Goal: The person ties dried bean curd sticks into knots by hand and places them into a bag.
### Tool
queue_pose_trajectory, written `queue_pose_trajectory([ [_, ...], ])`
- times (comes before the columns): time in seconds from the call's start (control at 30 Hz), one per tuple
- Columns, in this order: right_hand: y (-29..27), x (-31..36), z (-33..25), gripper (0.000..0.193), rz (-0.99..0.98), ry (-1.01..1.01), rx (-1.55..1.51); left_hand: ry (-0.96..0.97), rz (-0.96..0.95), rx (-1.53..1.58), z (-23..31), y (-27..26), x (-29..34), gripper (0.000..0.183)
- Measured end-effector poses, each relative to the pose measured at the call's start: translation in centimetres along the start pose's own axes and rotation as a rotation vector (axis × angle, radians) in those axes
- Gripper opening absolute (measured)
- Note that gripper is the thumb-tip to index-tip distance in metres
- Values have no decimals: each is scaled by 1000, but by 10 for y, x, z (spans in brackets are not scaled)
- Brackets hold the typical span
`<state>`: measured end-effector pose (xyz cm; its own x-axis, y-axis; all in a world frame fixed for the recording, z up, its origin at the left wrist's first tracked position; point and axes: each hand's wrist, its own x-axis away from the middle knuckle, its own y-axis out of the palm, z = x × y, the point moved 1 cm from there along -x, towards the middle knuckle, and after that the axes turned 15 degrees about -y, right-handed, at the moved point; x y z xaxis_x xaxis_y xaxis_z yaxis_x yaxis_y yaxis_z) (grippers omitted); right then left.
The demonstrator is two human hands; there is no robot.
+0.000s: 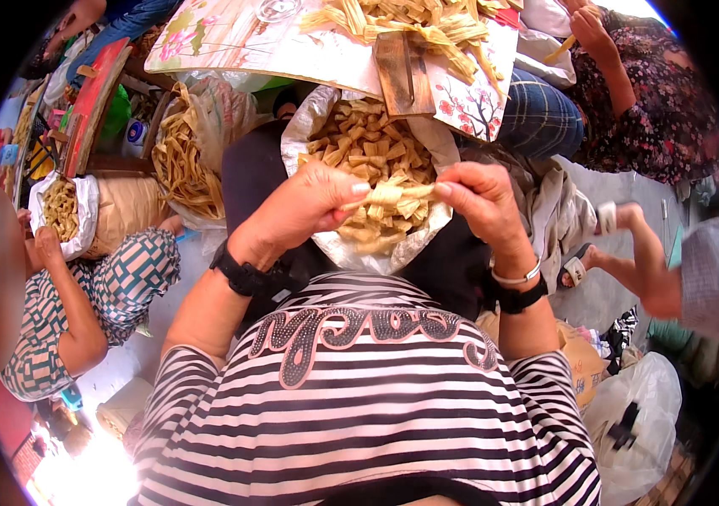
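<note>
Between my two hands a pale yellow, flat strip (397,196) is stretched, with a folded knot at its middle. My left hand (313,198) pinches one end between thumb and fingers. Its other end is pinched by my right hand (484,201). Directly beneath them, between my knees, stands an open white sack (299,135) holding many small yellow knotted pieces (365,131). Both hands are above the sack's mouth, and part of the heap is hidden behind the strip and fingers.
Ahead is a flower-patterned table (267,46) with a pile of loose yellow strips (427,21) and a slotted wooden piece (402,76) at its near edge. Bags of strips (182,152) stand to the left. People sit close on both sides. A clear plastic bag (638,422) lies at right.
</note>
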<state>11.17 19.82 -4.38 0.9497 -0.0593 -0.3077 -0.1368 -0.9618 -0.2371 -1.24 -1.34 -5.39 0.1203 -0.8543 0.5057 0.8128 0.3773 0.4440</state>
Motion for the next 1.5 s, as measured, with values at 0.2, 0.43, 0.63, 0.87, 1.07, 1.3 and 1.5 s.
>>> queue_pose_trajectory([
  [0.2, 12, -3, 3, 13, -84, 49, -82, 91, 317, -762, 5, 0, 1, 26],
  [0.43, -17, -47, 0, 17, -169, 106, 139, 336, 521, -879, 40, 10, -27, 18],
  [0.63, -41, -94, 31, 15, 87, -65, 409, 475, 841, -999, 85, -11, -70, 19],
  [0.87, -33, -105, 67, 16, 235, -103, 436, 424, 938, -970, 82, -24, -87, 22],
  [1.07, -31, -107, 59, 22, 127, 37, 640, 391, 954, -947, 73, -24, -91, 24],
  [1.3, -33, -93, 57, 28, 232, -40, 1009, 224, 1137, -1036, 65, -1, -67, 29],
  [1.5, -1, -45, 17, 29, 47, 212, -364, 432, 605, -797, 10, 28, -46, 49],
])
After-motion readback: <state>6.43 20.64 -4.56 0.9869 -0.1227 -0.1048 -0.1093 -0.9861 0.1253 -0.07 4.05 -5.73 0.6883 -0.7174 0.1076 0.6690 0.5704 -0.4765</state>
